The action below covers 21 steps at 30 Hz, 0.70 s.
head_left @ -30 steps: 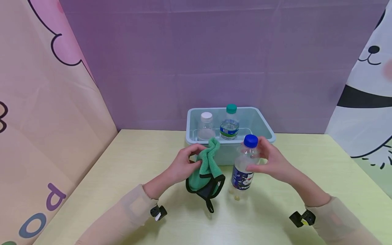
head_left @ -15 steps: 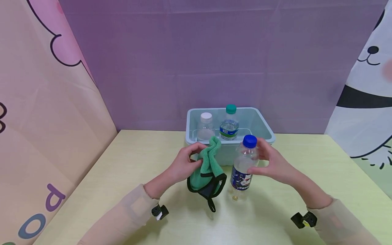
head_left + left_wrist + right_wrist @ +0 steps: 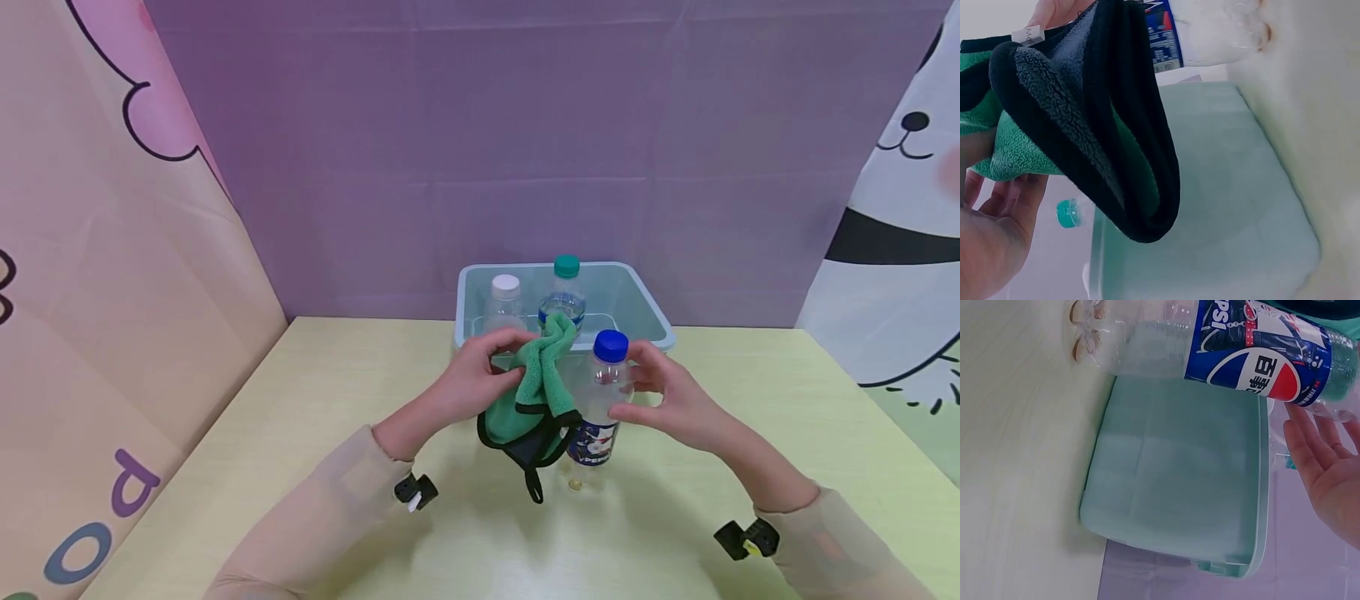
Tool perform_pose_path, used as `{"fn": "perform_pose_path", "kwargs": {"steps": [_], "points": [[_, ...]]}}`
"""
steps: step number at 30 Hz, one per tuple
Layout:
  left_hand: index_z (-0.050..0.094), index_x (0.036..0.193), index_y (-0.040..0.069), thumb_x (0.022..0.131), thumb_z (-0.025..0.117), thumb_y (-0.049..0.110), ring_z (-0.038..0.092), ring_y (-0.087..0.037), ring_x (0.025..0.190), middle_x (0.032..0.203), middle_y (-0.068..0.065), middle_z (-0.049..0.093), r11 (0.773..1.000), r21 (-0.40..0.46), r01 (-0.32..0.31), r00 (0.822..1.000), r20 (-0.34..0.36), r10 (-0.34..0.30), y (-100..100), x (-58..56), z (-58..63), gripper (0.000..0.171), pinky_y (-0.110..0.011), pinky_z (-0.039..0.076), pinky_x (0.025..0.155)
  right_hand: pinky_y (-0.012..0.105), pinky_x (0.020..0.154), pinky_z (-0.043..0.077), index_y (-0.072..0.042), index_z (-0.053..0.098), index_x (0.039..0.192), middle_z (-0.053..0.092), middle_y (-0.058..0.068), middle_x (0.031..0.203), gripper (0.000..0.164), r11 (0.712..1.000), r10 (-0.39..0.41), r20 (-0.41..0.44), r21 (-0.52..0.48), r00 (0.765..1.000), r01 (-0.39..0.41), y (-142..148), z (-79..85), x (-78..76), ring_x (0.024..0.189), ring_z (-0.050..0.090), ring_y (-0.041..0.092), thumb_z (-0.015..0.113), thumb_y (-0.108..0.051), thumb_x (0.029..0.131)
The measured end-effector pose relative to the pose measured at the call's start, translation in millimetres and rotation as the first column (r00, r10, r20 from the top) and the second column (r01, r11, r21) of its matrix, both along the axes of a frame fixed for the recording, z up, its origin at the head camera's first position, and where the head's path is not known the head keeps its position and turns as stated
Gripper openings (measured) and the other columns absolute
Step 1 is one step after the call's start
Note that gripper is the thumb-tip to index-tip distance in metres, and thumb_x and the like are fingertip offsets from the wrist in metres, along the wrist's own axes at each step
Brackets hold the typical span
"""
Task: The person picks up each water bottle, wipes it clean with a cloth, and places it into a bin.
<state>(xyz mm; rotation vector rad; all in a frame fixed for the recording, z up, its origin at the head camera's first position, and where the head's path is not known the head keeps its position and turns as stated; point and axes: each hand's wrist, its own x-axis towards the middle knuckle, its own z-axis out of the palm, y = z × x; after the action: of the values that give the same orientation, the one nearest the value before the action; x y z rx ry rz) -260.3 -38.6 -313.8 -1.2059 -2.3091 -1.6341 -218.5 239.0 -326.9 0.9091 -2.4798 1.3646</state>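
Observation:
My left hand [image 3: 483,379] pinches a green cloth [image 3: 536,392] with black edging and a hanging loop, bunched between thumb and fingers. In the left wrist view the folded cloth [image 3: 1072,119] shows a dark grey side. To its right my right hand [image 3: 678,408] holds a clear Pepsi bottle [image 3: 603,392] with a blue cap, thumb and fingers about its upper part. The bottle is upright, its base close to the table. The cloth overlaps the left edge of its label in the head view. On the right wrist view the Pepsi label [image 3: 1260,356] is in full sight.
Behind the hands stands a pale blue plastic basin [image 3: 626,304]. Inside it are a white-capped clear bottle [image 3: 506,296] and a green-capped bottle [image 3: 566,287]. A purple backdrop [image 3: 480,150] rises at the table's [image 3: 360,367] back edge, with printed sheets on both sides.
My left hand has moved right and slightly up with the cloth, from beside the bottle to overlapping it. My right hand and the bottle have barely moved.

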Motion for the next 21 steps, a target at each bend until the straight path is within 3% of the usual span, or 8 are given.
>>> {"fn": "perform_pose_path", "kwargs": {"steps": [6, 12, 21], "points": [[0.063, 0.12, 0.001, 0.091, 0.058, -0.008, 0.056, -0.02, 0.1, 0.111, -0.009, 0.062, 0.998, -0.033, 0.055, 0.998, -0.037, -0.056, 10.3, -2.6, 5.0, 0.031, -0.029, 0.054, 0.078, 0.03, 0.081, 0.052, 0.004, 0.046, 0.122, 0.056, 0.017, 0.116, 0.05, 0.999, 0.027, -0.015, -0.018, 1.0, -0.027, -2.2, -0.4, -1.3, 0.096, 0.064, 0.013, 0.075, 0.002, 0.081], [0.062, 0.12, 0.004, 0.092, 0.058, -0.007, 0.055, -0.019, 0.097, 0.107, -0.007, 0.063, 0.997, -0.055, 0.048, 0.998, -0.029, -0.05, 15.5, -2.7, 0.5, 0.031, -0.027, 0.053, 0.075, 0.029, 0.082, 0.052, 0.004, 0.046, 0.121, 0.056, 0.016, 0.115, 0.05, 0.999, 0.041, -0.028, -0.018, 0.999, -0.042, -2.9, -1.0, -2.7, 0.095, 0.063, 0.012, 0.075, 0.002, 0.081], [0.063, 0.115, 0.003, 0.089, 0.059, -0.009, 0.055, -0.019, 0.097, 0.108, -0.006, 0.063, 0.992, -0.126, 0.01, 1.0, -0.026, -0.014, 19.5, -5.4, -18.7, 0.029, -0.025, 0.049, 0.082, 0.03, 0.08, 0.053, 0.004, 0.045, 0.119, 0.057, 0.007, 0.114, 0.049, 0.998, 0.055, -0.035, -0.024, 0.998, -0.056, -0.4, -0.7, -1.9, 0.094, 0.065, 0.011, 0.075, 0.004, 0.08]]}}
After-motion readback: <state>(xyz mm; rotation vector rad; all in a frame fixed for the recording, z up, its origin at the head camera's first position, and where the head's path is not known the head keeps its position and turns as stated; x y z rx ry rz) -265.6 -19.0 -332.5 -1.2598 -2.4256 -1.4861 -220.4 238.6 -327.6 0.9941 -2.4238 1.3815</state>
